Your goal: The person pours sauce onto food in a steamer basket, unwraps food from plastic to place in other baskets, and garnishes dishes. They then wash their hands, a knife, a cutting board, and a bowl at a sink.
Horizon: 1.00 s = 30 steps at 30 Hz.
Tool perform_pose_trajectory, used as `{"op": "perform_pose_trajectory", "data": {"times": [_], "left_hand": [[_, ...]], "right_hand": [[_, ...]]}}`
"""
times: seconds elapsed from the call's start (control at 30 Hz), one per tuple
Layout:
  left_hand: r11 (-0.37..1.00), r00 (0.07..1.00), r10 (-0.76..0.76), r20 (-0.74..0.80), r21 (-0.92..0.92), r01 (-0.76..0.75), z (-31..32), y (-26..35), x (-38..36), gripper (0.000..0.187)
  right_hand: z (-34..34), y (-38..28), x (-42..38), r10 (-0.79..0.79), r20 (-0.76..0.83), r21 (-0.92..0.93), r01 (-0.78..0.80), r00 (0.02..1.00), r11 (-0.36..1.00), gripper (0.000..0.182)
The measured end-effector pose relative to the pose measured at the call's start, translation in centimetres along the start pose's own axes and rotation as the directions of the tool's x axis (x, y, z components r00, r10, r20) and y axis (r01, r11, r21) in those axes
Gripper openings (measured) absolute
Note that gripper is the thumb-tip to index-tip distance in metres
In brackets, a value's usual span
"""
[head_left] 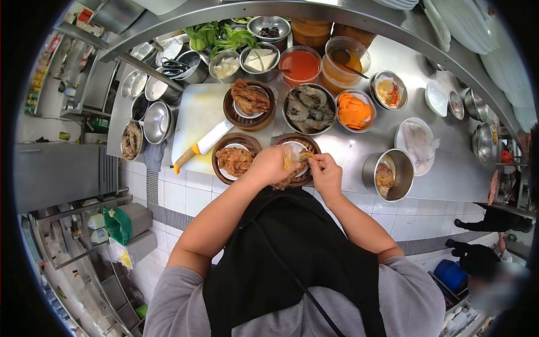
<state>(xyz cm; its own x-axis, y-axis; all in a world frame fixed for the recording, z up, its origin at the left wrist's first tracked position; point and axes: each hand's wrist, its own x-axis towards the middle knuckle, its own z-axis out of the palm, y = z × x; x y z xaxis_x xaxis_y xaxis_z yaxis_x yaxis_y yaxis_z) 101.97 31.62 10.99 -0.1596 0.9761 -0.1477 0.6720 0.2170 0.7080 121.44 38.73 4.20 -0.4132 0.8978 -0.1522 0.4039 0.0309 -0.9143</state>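
My left hand (270,165) and my right hand (327,175) meet over the right-hand bamboo steamer (316,147). Between their closed fingers is a yellowish-brown piece of food (306,154), its kind too small to make out. Something translucent shows at my left fingertips. Brown meat (287,181) lies partly hidden beneath my hands. Left of them, a second steamer (218,167) holds a white plate with brown meat (234,159). Behind it, a third steamer (261,122) holds more brown meat (250,98). A knife (210,139) with a yellow handle lies on the white cutting board (191,115).
Around the steamers stand bowls of raw shrimp (309,108), carrot slices (355,111), tofu (260,59) and red sauce (299,64). A metal pot (400,182) with a brown piece inside and a white dish (414,140) are at right. A metal shelf (314,12) arches overhead.
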Motion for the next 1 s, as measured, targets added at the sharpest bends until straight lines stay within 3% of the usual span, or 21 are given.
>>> {"op": "perform_pose_trajectory", "data": {"times": [0.03,0.1,0.17,0.23,0.27,0.3,0.33,0.37,0.4,0.43,0.47,0.5,0.53,0.57,0.63,0.7,0.77,0.83,0.9,1.0], "left_hand": [[0.996,0.996,-0.085,-0.006,-0.023,0.085,0.4,-0.5,0.3,0.034],[0.993,0.994,-0.104,-0.041,0.045,0.106,1.4,-2.2,1.1,0.036],[0.985,0.989,-0.125,-0.074,0.111,0.133,2.3,-3.3,1.2,0.038],[0.981,0.974,-0.014,-0.225,0.184,0.056,2.2,-2.8,1.5,0.042],[0.982,0.974,-0.015,-0.228,0.181,0.058,2.1,-2.6,0.9,0.042],[0.98,0.943,0.021,-0.332,0.191,0.045,0.6,-0.5,-0.4,0.041],[0.978,0.9,0.055,-0.432,0.204,0.038,-0.4,0.7,-1.6,0.04],[0.978,0.9,0.053,-0.433,0.203,0.04,-0.9,0.7,-2.6,0.04],[0.966,0.966,-0.082,-0.243,0.219,0.138,-1.5,0.4,-3.8,0.039],[0.94,0.973,-0.225,-0.045,0.254,0.229,-1.8,0.2,-4.9,0.038],[0.935,0.977,-0.211,-0.028,0.285,0.21,-1.3,-0.6,-5.4,0.036],[0.934,0.977,-0.213,-0.031,0.287,0.213,-1.0,-1.4,-5.5,0.036],[0.946,0.986,-0.139,-0.091,0.282,0.159,-0.7,-2.1,-5.3,0.033],[0.955,0.987,-0.064,-0.149,0.279,0.104,-0.4,-2.7,-5.1,0.03],[0.96,0.976,-0.024,-0.215,0.269,0.083,-0.1,-3.7,-4.1,0.026],[0.964,0.96,0.018,-0.279,0.261,0.058,-0.1,-3.4,-3.5,0.022],[0.975,0.924,-0.205,-0.322,-0.146,0.166,-0.7,-1.6,-3.3,0.015],[0.987,0.934,-0.147,-0.326,-0.106,0.118,-0.2,-2.5,-3.3,0.014],[0.995,0.939,-0.089,-0.333,-0.066,0.07,0.0,-3.2,-3.2,0.013],[0.996,0.927,-0.051,-0.372,0.044,0.073,-0.1,-3.8,-2.4,0.011]], "right_hand": [[0.2,-0.2,-0.4,-0.001,0.001,-0.002,0.001,1.0,1.0,0.015],[0.3,-0.3,-1.7,-0.165,0.051,-0.019,0.166,0.985,0.986,0.014],[0.1,-0.4,-2.3,-0.212,0.111,-0.041,0.218,0.971,0.975,0.013],[-0.3,-0.8,-2.1,-0.434,0.214,-0.159,0.47,0.875,0.868,0.012],[-0.4,-0.9,-1.9,-0.422,0.17,-0.154,0.447,0.89,0.881,0.01],[-0.7,-1.2,-1.7,-0.422,0.176,-0.156,0.449,0.889,0.88,0.01],[-0.9,-1.6,-1.5,-0.25,0.146,-0.05,0.259,0.957,0.964,0.01],[-1.0,-1.9,-1.3,-0.064,0.132,0.062,0.057,0.989,0.996,0.011],[-1.3,-1.8,-1.4,-0.107,0.242,0.088,0.088,0.964,0.992,0.018],[-1.7,-1.6,-1.2,-0.104,0.245,0.088,0.084,0.964,0.993,0.018],[-2.1,-1.5,-0.9,-0.3,0.212,0.0,0.307,0.93,0.952,0.023],[-2.6,-1.4,-0.5,-0.49,0.196,-0.093,0.513,0.85,0.853,0.029],[-3.2,-0.8,-0.2,-0.299,0.241,-0.145,0.338,0.924,0.93,0.039],[-3.1,-0.4,0.4,-0.302,0.244,-0.145,0.342,0.922,0.928,0.039],[-2.9,0.2,2.2,-0.578,0.147,-0.455,0.574,0.803,0.681,0.043],[-3.1,0.2,3.2,-0.559,0.229,-0.469,0.594,0.796,0.653,0.042],[-2.9,-0.8,3.7,-0.455,0.373,-0.534,0.588,0.809,0.607,0.05],[-2.4,-2.2,4.1,-0.428,0.408,-0.585,0.591,0.806,0.556,0.04],[-1.6,-2.1,4.9,-0.255,0.519,-0.666,0.573,0.816,0.478,0.025],[-1.6,-2.0,5.6,-0.366,0.565,-0.641,0.672,0.74,0.37,0.02]]}}
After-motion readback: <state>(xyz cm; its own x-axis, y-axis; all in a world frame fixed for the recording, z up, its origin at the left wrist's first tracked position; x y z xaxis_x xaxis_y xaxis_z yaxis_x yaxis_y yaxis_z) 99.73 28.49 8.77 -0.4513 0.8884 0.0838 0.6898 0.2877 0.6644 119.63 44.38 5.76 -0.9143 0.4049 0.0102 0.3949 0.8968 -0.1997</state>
